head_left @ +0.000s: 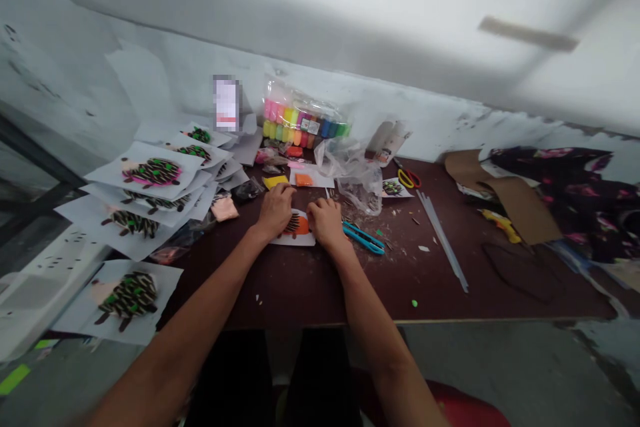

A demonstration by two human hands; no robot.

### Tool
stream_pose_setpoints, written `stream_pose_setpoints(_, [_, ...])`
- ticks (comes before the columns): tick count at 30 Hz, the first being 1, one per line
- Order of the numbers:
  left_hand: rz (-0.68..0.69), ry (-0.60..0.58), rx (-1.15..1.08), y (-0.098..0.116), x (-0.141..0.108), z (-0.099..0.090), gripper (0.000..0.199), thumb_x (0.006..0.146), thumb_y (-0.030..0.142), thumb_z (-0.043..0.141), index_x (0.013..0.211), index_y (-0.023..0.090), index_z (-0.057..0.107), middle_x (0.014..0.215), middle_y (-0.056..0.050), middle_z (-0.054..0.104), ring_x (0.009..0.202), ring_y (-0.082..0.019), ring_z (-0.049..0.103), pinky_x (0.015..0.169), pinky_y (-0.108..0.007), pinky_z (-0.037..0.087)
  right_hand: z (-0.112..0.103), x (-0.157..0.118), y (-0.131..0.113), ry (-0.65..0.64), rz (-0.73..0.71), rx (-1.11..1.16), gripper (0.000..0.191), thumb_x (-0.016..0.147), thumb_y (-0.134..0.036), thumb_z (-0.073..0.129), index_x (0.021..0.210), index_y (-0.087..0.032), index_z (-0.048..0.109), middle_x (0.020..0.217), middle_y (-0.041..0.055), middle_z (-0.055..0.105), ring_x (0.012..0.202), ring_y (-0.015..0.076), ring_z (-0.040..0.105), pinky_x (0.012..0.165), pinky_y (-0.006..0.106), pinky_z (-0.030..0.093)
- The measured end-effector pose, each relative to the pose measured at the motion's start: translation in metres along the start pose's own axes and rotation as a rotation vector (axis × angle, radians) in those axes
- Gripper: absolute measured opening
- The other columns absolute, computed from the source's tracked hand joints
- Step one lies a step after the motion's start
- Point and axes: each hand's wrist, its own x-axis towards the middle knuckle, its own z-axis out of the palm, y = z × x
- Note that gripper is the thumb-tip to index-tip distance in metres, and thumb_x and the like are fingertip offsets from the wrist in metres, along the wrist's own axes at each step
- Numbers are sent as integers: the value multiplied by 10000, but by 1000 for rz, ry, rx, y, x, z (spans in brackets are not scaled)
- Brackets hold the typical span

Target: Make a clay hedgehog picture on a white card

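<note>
A small white card (pixel 293 240) lies on the dark table between my hands. On it sits an orange hedgehog shape (pixel 299 223) with rows of dark spikes. My left hand (pixel 277 210) is closed at the card's left side, fingers curled over its edge. At the right side, my right hand (pixel 326 217) has its fingers bent together over the orange shape's edge; whatever is in the fingertips is hidden. Just beyond are an orange clay block (pixel 303 179) on white paper and a yellow clay piece (pixel 275 181). Blue-handled tweezers or pliers (pixel 364 238) lie beside my right hand.
Stacked hedgehog cards (pixel 145 173) fill the left, one more card (pixel 125 297) nearer. Against the wall stand a phone (pixel 227 103) and a clay color pack (pixel 305 120). Rightward lie a plastic bag (pixel 357 180), scissors (pixel 409 178), glue sticks (pixel 443 240) and a yellow glue gun (pixel 501 225).
</note>
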Motion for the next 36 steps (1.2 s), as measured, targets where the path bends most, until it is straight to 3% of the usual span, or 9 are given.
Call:
stream_pose_setpoints(8, [-56,-58,173,6,-4,-4,400,946,166,363,1201,168,671,1224,-163,609,1131,-328,512,934,-471,412,0,-2,0,41,0,48,244,957,-197,489,1093,-218,691,1139,99,642,1082,250,470,897,366,324])
stream_pose_setpoints(14, [-76,-69,183,6,-5,-2,399,965,190,356,1214,162,666,1190,-165,607,1121,-323,515,924,-452,413,1,-6,-4,132,-124,165,372,904,-72,476,1144,-222,718,1155,74,667,1077,227,477,955,366,326])
stream_pose_setpoints(23, [-83,-79,191,4,-6,0,414,969,213,344,1228,150,660,1208,-172,599,1125,-327,511,925,-455,408,8,-10,-10,102,-105,144,333,921,-136,509,1130,-243,745,1085,79,671,1039,241,469,909,368,338])
stream_pose_setpoints(36, [-82,-55,183,2,-7,4,365,942,206,395,1203,193,650,1194,-162,596,1101,-330,511,935,-476,400,2,-11,-12,48,-93,110,313,948,-181,499,1126,-260,744,1116,74,649,1055,238,455,906,359,325])
